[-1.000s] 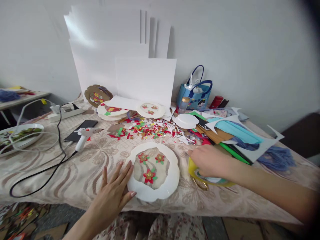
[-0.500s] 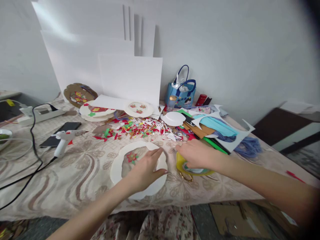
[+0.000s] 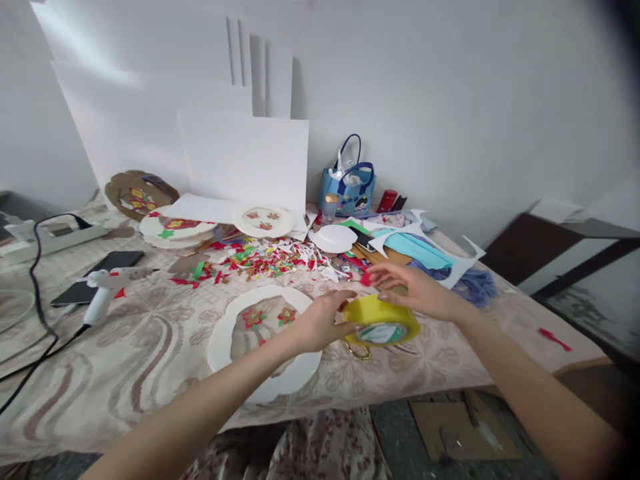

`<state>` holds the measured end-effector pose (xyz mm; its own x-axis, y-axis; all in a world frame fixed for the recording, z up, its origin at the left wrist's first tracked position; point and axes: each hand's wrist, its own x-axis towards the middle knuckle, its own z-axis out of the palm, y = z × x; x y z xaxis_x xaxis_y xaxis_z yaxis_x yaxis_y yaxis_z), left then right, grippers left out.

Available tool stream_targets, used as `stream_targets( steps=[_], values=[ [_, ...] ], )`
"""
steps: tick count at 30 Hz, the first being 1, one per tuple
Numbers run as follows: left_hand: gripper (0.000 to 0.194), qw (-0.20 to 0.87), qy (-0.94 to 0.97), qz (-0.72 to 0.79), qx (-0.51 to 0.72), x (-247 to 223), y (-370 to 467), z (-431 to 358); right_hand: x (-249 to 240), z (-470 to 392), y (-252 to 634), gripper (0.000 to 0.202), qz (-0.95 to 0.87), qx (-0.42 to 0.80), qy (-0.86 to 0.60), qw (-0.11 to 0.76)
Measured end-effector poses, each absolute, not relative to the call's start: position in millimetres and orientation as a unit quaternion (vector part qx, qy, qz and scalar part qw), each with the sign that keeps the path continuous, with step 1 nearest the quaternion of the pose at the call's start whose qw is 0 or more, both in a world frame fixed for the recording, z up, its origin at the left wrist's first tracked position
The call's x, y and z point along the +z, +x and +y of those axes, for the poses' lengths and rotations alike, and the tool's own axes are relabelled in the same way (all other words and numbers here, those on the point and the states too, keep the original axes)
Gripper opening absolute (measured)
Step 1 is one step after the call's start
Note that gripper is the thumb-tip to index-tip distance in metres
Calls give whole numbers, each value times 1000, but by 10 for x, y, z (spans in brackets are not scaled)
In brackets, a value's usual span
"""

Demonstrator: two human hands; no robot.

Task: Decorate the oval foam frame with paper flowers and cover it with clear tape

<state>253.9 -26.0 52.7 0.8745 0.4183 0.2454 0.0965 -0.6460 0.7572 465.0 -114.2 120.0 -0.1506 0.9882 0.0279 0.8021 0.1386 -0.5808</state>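
A large roll of yellow tape (image 3: 357,310) with a printed core stands tilted near the table's front. My left hand (image 3: 323,322) grips its left edge between thumb and fingers. Over the roll's upper right side, my right hand (image 3: 417,288) has its fingers curled and its thumb against the tape. Partly under the roll lies a gold-coloured metal loop (image 3: 359,353); the rest of it is hidden. Left of the roll, a white scalloped ring (image 3: 225,337) lies flat, with red paper flowers on its see-through middle; my left forearm crosses part of it.
A glue gun (image 3: 103,293) and a dark phone (image 3: 75,287) lie at the left, with a black cable. Paper scraps (image 3: 270,257) cover the middle back. Behind stand white boards (image 3: 245,160) and a blue bag (image 3: 350,190). A red tool (image 3: 554,339) lies at the right.
My left hand has moved right from the white ring to the tape roll. The roll has tipped up, and my right hand has shifted on it. The view has turned slightly right.
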Motion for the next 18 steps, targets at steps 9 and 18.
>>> stream_targets(
  steps=[9, 18],
  values=[
    [34, 310, 924, 145, 168, 664, 2645, -327, 126, -1345, 4993, 42, -437, 217, -703, 517],
    [34, 390, 887, 156, 189, 658, 2742, -355, -224, -1359, 4941, 37, -442, 172, -706, 525]
  ],
)
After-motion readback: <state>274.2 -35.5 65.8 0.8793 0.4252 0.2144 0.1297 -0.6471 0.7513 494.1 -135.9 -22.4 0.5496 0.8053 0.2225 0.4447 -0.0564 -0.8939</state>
